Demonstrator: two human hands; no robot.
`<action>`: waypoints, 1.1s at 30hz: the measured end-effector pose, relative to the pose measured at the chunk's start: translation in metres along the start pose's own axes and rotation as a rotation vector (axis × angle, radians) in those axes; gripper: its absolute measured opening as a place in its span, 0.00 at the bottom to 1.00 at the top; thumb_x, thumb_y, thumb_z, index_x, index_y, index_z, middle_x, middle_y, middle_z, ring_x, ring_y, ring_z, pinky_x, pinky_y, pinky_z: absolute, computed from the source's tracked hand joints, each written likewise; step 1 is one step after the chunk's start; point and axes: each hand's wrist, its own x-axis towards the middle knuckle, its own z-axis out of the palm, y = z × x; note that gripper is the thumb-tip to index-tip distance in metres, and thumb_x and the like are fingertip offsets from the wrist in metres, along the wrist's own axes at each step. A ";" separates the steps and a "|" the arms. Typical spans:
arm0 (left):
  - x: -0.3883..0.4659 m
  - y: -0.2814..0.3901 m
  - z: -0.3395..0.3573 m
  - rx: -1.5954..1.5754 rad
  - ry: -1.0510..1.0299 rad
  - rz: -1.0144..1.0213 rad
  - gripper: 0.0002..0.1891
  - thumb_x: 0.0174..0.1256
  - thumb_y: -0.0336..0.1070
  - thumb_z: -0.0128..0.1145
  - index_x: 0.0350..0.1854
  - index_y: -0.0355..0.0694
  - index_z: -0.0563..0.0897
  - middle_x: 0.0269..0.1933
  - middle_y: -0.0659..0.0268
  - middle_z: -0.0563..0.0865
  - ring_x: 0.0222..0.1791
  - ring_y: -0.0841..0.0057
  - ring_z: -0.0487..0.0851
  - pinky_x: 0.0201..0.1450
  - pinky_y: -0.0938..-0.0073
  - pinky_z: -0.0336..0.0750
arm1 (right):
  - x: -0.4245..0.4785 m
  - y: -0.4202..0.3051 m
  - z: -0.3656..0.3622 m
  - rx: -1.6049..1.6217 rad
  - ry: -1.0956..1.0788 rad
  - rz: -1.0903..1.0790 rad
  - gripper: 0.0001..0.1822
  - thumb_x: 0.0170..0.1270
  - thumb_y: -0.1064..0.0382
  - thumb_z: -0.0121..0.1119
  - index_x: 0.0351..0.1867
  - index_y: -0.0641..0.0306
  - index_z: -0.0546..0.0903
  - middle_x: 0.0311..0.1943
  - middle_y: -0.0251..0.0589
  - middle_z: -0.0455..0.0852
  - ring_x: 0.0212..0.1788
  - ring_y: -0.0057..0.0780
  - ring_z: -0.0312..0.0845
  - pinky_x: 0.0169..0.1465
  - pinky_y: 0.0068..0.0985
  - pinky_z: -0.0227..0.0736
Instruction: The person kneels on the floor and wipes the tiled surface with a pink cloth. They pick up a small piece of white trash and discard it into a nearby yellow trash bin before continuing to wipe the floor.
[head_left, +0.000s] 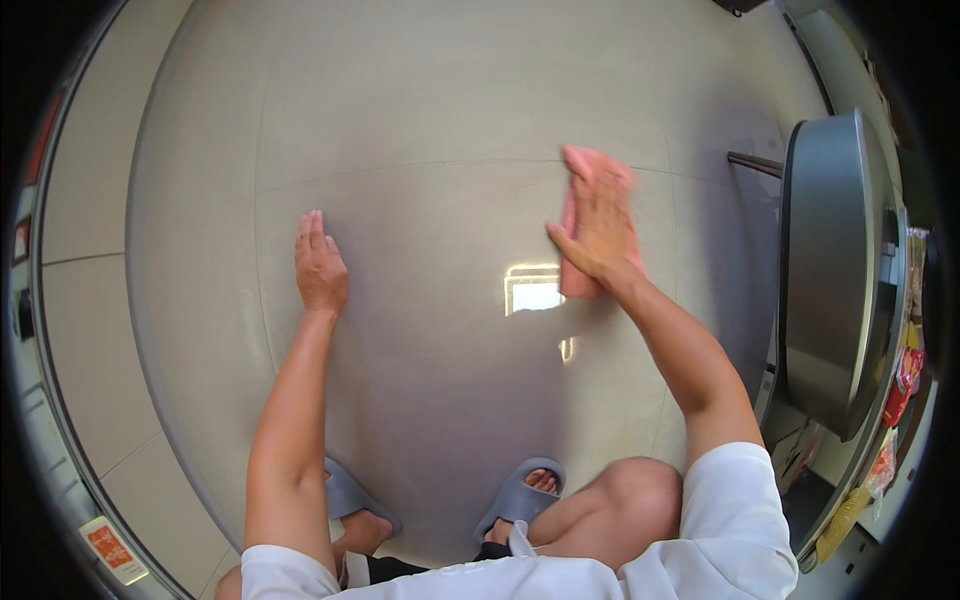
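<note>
My right hand (600, 229) presses down, palm flat, on a folded pink cloth (577, 281) that lies on the glossy tiled floor (450, 225). The cloth shows past the fingertips and along both sides of the hand, and both look slightly blurred. On the left my left hand (321, 262) is held over the floor with its fingers straight and close together, with no object visible in it. Whether it touches the tiles I cannot tell. Window light is reflected in the floor beside the cloth.
My feet are in grey slides (525, 487) at the bottom. A large grey metallic appliance or bin (825, 277) stands at the right, by a shelf edge with colourful packets (907, 375). A dark rod (754, 163) juts out beside it. Along the left runs a raised edge with a red-and-white card (112, 550).
</note>
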 end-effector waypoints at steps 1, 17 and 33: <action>-0.007 -0.016 -0.003 -0.019 0.008 0.010 0.26 0.84 0.32 0.48 0.81 0.38 0.71 0.80 0.51 0.75 0.83 0.51 0.68 0.85 0.54 0.63 | 0.020 -0.033 0.006 0.015 0.004 -0.066 0.54 0.68 0.42 0.59 0.89 0.63 0.50 0.87 0.67 0.50 0.90 0.64 0.36 0.90 0.54 0.27; 0.041 -0.089 -0.059 -0.224 -0.440 0.208 0.25 0.86 0.36 0.45 0.81 0.41 0.71 0.78 0.43 0.75 0.80 0.45 0.71 0.81 0.51 0.68 | -0.024 -0.126 0.035 0.467 0.402 0.223 0.37 0.64 0.70 0.52 0.79 0.70 0.70 0.76 0.63 0.75 0.79 0.60 0.68 0.82 0.46 0.62; 0.015 -0.072 -0.071 -0.336 -0.389 0.378 0.20 0.83 0.35 0.53 0.73 0.45 0.79 0.71 0.48 0.83 0.71 0.48 0.80 0.72 0.52 0.77 | 0.028 -0.234 0.019 1.905 0.560 0.504 0.20 0.73 0.70 0.51 0.63 0.68 0.82 0.57 0.41 0.87 0.60 0.30 0.82 0.67 0.29 0.76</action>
